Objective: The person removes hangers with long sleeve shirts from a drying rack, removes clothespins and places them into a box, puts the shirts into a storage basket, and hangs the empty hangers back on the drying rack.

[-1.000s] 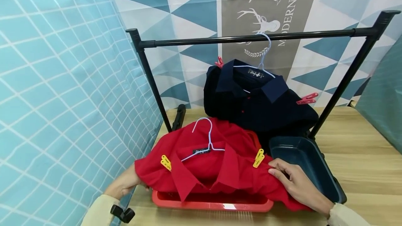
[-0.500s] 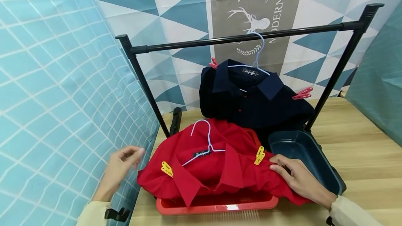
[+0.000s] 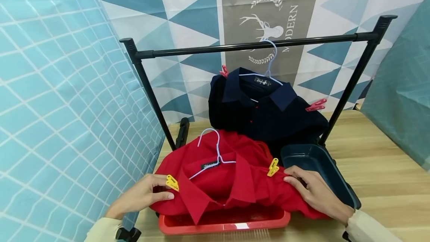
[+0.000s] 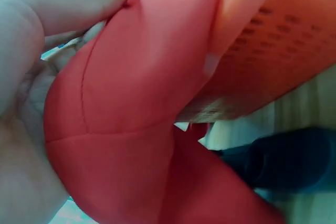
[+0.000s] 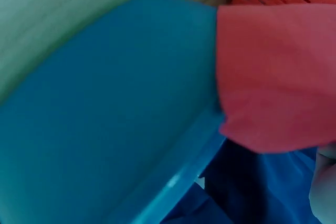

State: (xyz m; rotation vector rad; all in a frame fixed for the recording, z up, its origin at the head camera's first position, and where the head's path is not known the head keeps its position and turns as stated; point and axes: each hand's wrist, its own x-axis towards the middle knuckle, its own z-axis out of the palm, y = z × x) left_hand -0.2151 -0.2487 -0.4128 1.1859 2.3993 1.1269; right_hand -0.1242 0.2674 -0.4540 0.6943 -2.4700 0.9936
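A red collared shirt (image 3: 246,189) lies over a red plastic basket (image 3: 225,228), a pale wire hanger (image 3: 219,152) inside its neck. Yellow clothespins (image 3: 273,167) clip the shirt to the hanger at both shoulders. My left hand (image 3: 142,196) grips the left shoulder beside the other yellow clothespin (image 3: 173,183); in the left wrist view its thumb presses the red cloth (image 4: 131,87) with fingers behind. My right hand (image 3: 315,191) pinches the right sleeve, and only a sliver of that hand shows in the right wrist view, beside the hanging sleeve (image 5: 278,77).
Behind, a navy shirt (image 3: 262,117) with pink clothespins (image 3: 316,105) hangs from a black rack bar (image 3: 201,50). A dark blue bin (image 3: 339,184) stands at the right. Tiled blue cloth (image 3: 67,104) borders the left side of the wooden table (image 3: 379,160).
My left hand lifted off the shirt's left sleeve edge, then came back in and took hold of the shoulder by the yellow clothespin. My right hand stays on the right sleeve.
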